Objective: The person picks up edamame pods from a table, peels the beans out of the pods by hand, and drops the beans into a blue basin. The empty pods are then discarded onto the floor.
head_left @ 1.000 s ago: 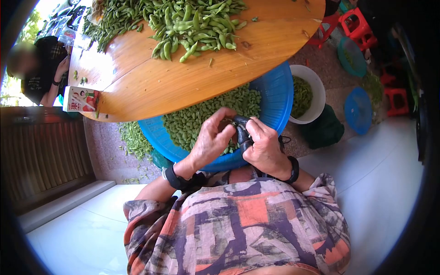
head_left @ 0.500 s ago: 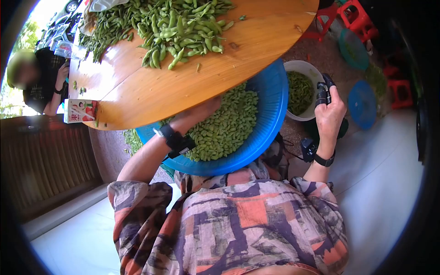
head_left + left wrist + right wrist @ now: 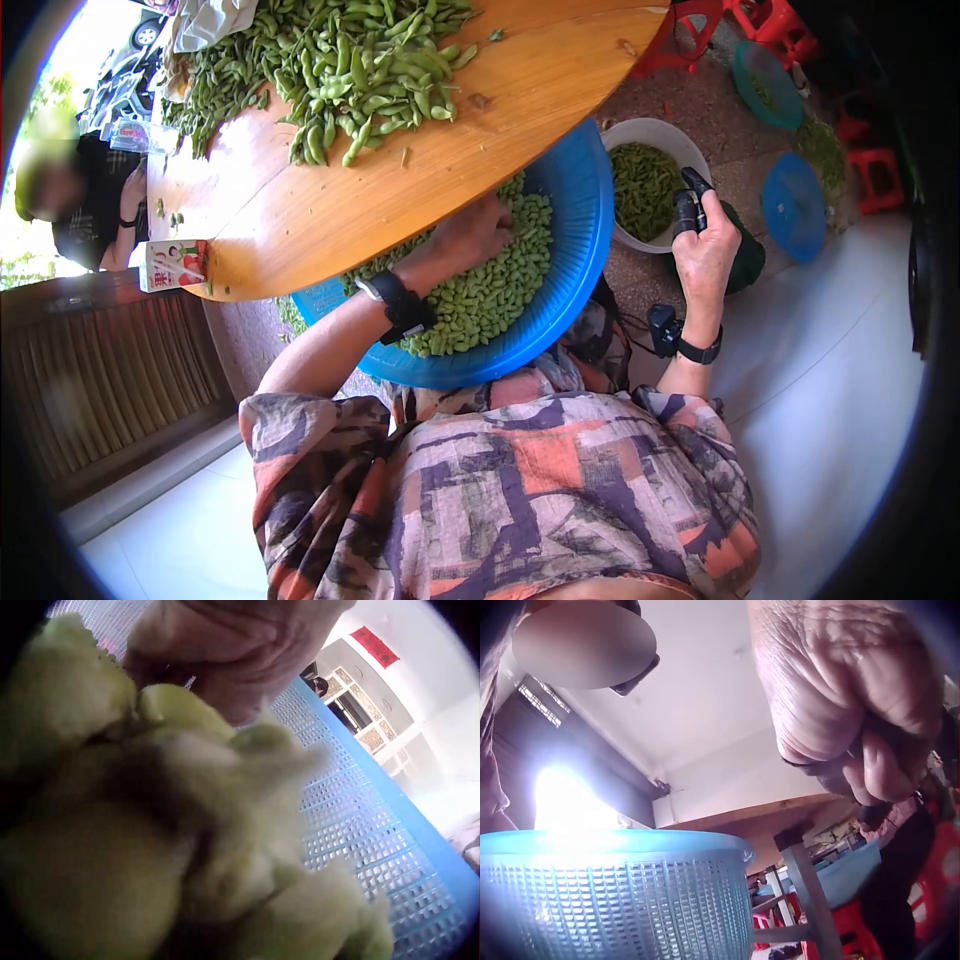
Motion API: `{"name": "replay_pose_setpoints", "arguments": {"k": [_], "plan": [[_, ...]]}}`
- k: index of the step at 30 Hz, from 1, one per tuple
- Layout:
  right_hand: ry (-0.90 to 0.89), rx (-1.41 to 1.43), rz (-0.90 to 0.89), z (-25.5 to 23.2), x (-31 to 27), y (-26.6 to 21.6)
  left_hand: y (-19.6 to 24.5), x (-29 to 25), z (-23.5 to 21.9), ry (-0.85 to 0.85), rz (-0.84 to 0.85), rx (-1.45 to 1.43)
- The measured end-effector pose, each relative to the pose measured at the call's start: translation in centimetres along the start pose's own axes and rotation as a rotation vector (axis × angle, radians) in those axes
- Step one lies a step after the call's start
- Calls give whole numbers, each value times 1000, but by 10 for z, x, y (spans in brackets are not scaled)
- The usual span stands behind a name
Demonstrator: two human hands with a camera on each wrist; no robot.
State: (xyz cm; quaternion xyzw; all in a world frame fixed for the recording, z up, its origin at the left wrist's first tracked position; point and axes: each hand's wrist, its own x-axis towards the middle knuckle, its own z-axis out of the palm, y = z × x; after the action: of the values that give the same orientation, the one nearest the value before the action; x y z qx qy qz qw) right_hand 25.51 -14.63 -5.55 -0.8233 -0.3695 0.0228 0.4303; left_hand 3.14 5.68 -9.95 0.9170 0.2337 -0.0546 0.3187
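My left hand [image 3: 478, 232] reaches into a large blue plastic basket [image 3: 585, 235], down at the shelled green soybeans [image 3: 480, 300]. Its fingertips are hidden, and I cannot tell whether it grips any beans. The left wrist view shows blurred green beans [image 3: 247, 855] close up, with the hand [image 3: 232, 652] behind them. My right hand [image 3: 708, 250] is raised to the right of the basket, near a white bucket [image 3: 690, 150] of green pods [image 3: 640, 190]. Black covers [image 3: 688, 212] wrap some of its fingers. Nothing shows in its grasp; some fingers are loosely bent.
A wooden table [image 3: 520, 120] overhangs the basket and bears a heap of soybean pods [image 3: 365, 70] and a juice carton [image 3: 172, 265]. Red stools [image 3: 875, 182], a teal basin [image 3: 768, 85] and a blue basin [image 3: 793, 207] stand at right. A person [image 3: 90, 190] is at the far left.
The hands were together over the basket, fingers touching. They have parted: the left went down to the beans, the right moved out towards the white bucket. The view has shifted slightly.
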Motion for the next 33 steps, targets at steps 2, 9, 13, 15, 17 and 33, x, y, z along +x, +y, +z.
{"name": "replay_pose_setpoints", "arguments": {"k": [2, 9, 13, 15, 17, 33], "plan": [[-17, -15, 11, -2, 0, -9, 4, -3, -4, -15, -31, -63], [-426, 443, 181, -6, -12, -80, 50, -45, -44, 0, 39, -411], [-720, 670, 234, 15, -26, -101, 69, -76, -60, -82, -133, -934], [-867, 866, 226, 21, -30, -104, 71, -88, -66, -42, -153, -972], [-900, 911, 252, 26, -32, -112, 70, -98, -68, 12, -180, -1028], [-1026, 1302, 470, 45, -31, -119, 65, -108, -29, 131, -140, -1912]]}}
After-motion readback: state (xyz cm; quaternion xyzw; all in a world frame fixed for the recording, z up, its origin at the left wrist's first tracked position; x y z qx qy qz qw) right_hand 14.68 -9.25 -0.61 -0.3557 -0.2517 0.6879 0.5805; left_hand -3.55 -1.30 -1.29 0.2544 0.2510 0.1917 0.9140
